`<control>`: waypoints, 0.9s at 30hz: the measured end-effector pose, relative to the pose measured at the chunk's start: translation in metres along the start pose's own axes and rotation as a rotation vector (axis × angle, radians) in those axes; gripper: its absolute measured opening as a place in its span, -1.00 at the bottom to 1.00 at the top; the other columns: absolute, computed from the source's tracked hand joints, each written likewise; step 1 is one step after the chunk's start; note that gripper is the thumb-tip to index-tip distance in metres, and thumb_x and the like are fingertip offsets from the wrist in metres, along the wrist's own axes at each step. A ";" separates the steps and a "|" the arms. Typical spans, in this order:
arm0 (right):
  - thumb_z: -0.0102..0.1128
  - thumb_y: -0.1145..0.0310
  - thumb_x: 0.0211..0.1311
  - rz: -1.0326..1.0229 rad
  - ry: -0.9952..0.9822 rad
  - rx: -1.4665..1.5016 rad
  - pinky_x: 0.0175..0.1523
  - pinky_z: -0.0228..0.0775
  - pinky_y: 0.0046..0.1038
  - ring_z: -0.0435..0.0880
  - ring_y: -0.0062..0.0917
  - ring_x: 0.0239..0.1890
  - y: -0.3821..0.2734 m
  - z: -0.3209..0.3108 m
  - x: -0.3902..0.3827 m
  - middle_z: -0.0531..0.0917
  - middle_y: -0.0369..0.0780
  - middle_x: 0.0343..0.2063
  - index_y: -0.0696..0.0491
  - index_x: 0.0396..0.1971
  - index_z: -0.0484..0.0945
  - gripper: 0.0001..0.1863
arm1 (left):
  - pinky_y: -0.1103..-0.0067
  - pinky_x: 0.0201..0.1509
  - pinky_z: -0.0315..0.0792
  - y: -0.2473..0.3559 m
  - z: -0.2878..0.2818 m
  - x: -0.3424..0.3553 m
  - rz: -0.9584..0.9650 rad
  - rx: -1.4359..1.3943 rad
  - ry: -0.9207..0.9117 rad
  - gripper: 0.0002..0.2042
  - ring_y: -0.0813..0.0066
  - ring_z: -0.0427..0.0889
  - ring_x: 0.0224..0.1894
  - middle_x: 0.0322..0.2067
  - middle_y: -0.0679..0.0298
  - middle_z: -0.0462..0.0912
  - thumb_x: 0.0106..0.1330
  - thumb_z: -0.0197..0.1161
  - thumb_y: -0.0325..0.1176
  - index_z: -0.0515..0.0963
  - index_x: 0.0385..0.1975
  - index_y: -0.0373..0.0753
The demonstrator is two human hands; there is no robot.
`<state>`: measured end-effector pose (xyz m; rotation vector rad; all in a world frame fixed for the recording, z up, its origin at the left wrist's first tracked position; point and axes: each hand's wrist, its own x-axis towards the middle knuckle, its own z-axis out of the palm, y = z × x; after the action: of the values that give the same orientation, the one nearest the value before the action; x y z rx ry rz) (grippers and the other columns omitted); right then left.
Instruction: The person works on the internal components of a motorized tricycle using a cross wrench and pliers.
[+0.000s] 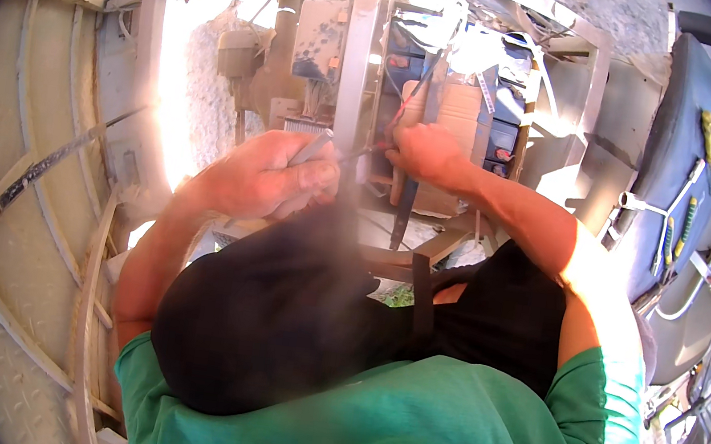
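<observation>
My left hand [264, 176] is closed around a grey-handled tool [312, 145], whose kind I cannot make out; its working end is hidden. To the right, my right hand [429, 154] is closed at a thin cable [365, 150] with dark and reddish parts. This cable spans the gap between my hands, in front of a metal upright [359, 52]. Beyond my right hand stands a brown cardboard sheet [449, 109] with a dark flat strap or bar next to it. Where the cable meets my left hand is blurred.
Blue-black batteries [501, 139] sit in the metal frame [594, 83] ahead. A blue seat cushion [663, 173] at the right bears a yellow-handled screwdriver [708, 136], a T-shaped wrench [636, 202] and green-handled tools [687, 225]. A ribbed metal panel [43, 208] stands left.
</observation>
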<state>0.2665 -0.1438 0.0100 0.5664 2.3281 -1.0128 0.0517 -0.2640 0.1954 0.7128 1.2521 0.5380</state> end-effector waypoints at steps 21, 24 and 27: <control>0.24 0.14 0.13 0.155 0.310 0.357 -0.17 0.55 -0.16 0.71 -0.08 -0.35 0.008 -0.008 0.022 0.71 -0.04 -0.49 0.08 -0.48 0.70 -0.71 | 0.66 -0.60 0.12 -0.030 -0.005 -0.008 0.040 -0.167 0.075 -0.63 0.67 0.26 -0.72 -0.75 0.40 0.34 0.49 0.04 -0.05 0.51 -0.33 -0.27; 0.21 0.19 0.14 0.067 0.245 0.286 -0.13 0.54 -0.16 0.71 -0.09 -0.32 0.017 -0.010 0.023 0.71 -0.05 -0.44 0.07 -0.43 0.72 -0.74 | 0.66 -0.59 0.14 -0.023 -0.002 -0.007 -0.005 -0.161 0.037 -0.65 0.67 0.28 -0.70 -0.75 0.39 0.35 0.50 0.03 -0.08 0.51 -0.32 -0.28; 0.16 0.24 0.15 -0.056 0.148 0.275 -0.10 0.54 -0.16 0.70 -0.08 -0.28 0.026 -0.007 0.020 0.72 -0.04 -0.39 0.05 -0.36 0.73 -0.76 | 0.65 -0.57 0.15 -0.013 0.005 -0.006 -0.069 -0.165 0.027 -0.67 0.67 0.30 -0.70 -0.74 0.39 0.36 0.50 0.04 -0.12 0.51 -0.31 -0.29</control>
<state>0.2639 -0.1187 -0.0126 0.7063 2.3579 -1.3729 0.0553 -0.2781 0.1900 0.5235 1.2370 0.5884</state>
